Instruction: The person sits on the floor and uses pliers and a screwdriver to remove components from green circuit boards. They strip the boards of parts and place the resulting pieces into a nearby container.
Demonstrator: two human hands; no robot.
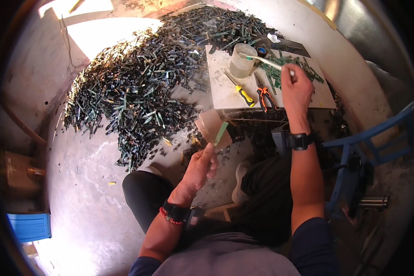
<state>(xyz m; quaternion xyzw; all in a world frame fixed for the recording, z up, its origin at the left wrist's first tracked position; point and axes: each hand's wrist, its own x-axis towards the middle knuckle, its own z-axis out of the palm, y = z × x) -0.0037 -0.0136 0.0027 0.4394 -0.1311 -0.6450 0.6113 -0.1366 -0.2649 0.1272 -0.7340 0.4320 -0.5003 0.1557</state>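
My left hand (200, 168) is closed, pinching a narrow green strip (221, 133) between thumb and fingers, low in front of the table. Beneath the strip is a brownish translucent container (209, 126), partly hidden. My right hand (296, 86) grips the end of a slim white toothbrush (267, 61). The brush's green-tipped head reaches to the rim of a cloudy plastic cup (240, 70) on the white tabletop (221, 69). Between the hands lie a yellow-and-black screwdriver (244, 95) and orange-handled pliers (265, 95). More green strips (280, 69) are heaped behind my right hand.
A large pile of dark strips (138, 87) covers the floor on the left and behind the table. A blue metal frame (377, 138) stands at the right. A blue round cap (261, 51) and crumpled white paper (273, 38) lie at the table's back.
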